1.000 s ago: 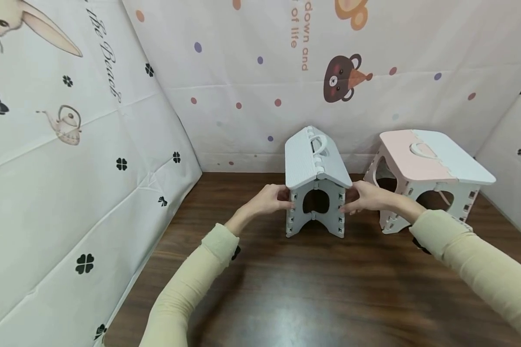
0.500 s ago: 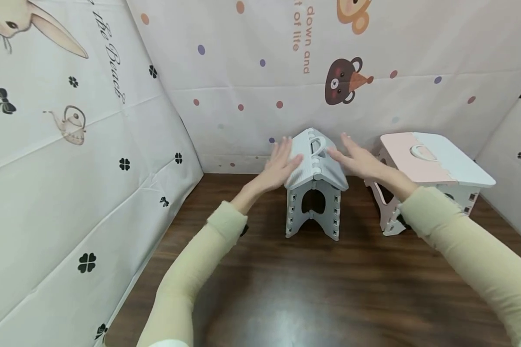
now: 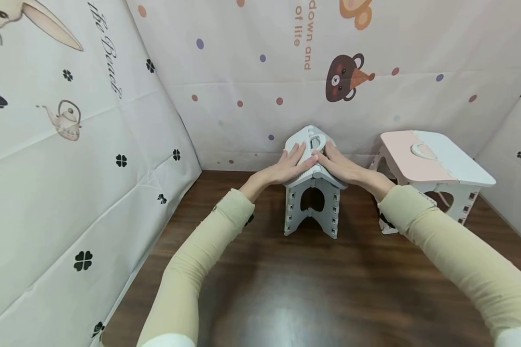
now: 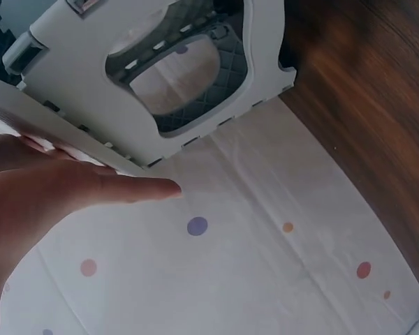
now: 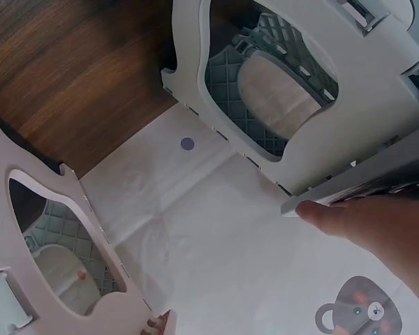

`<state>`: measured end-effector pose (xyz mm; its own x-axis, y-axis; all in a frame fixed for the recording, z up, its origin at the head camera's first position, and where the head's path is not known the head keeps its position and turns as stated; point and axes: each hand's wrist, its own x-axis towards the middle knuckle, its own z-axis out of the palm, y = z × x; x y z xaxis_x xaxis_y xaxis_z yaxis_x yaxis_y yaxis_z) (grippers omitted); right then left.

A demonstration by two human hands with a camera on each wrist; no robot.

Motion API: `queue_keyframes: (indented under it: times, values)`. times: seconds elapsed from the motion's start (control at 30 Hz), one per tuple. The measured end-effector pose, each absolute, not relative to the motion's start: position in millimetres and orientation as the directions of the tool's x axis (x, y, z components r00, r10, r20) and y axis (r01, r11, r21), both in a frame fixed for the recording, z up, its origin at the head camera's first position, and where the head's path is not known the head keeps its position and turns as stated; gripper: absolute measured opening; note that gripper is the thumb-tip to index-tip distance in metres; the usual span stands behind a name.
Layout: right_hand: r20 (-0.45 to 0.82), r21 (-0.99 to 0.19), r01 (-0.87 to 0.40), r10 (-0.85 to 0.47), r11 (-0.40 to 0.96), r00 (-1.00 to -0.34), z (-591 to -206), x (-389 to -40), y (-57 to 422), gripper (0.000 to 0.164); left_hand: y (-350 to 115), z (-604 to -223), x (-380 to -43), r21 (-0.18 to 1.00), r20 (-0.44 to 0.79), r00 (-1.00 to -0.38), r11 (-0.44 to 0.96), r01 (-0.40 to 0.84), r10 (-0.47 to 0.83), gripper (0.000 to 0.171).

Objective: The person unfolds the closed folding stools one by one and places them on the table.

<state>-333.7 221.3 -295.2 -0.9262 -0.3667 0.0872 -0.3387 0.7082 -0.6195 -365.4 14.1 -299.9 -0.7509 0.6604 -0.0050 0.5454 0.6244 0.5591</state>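
A light grey folding step stool (image 3: 327, 195) stands half folded, its top peaked like a roof with a carry handle (image 3: 318, 142) on the ridge. On the left slope lies my left hand (image 3: 286, 167), palm down with fingers straight toward the ridge. My right hand (image 3: 345, 167) rests the same way on the right slope, and the fingertips of both come close together just in front of the handle. In the left wrist view the left hand (image 4: 63, 183) lies along the top panel's edge. The right wrist view has the right hand (image 5: 377, 223) against the other panel.
A pink and white folding stool (image 3: 401, 152) stands unfolded to the right, near my right forearm. Behind both stools hangs a white printed cloth (image 3: 230, 125), with another cloth wall (image 3: 152, 130) on the left. The floor (image 3: 265, 289) is dark wood.
Both hands let go of the stool's sides below its top, rose with fingers spread, then came down flat on the two slopes. The grey stool looks slightly narrower at its feet.
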Motion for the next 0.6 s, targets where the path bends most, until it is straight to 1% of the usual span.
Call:
queue_keyframes:
  times: [0.1,0.2,0.47,0.6]
  values:
    - [0.068,-0.604,-0.332,-0.367,0.725,-0.928,-292.7,-334.6,221.5,0.084,13.1,-297.4,-367.9,0.543,-0.006,-0.729,0.615,0.573,0.684,0.082]
    - [0.055,-0.589,-0.33,-0.371,0.738,-0.927,-292.9,-334.1,221.4,0.08,11.9,-297.8,-368.8,0.536,-0.022,-0.721,0.617,0.576,0.692,0.081]
    - [0.068,-0.58,-0.36,-0.397,0.731,-0.915,-291.2,-334.4,221.4,0.075,9.3,-298.1,-369.8,0.543,-0.034,-0.732,0.628,0.558,0.68,0.082]
    - [0.062,-0.563,-0.355,-0.39,0.746,-0.919,-290.2,-335.0,221.9,0.076,9.0,-296.6,-370.2,0.534,-0.037,-0.733,0.633,0.56,0.679,0.082]
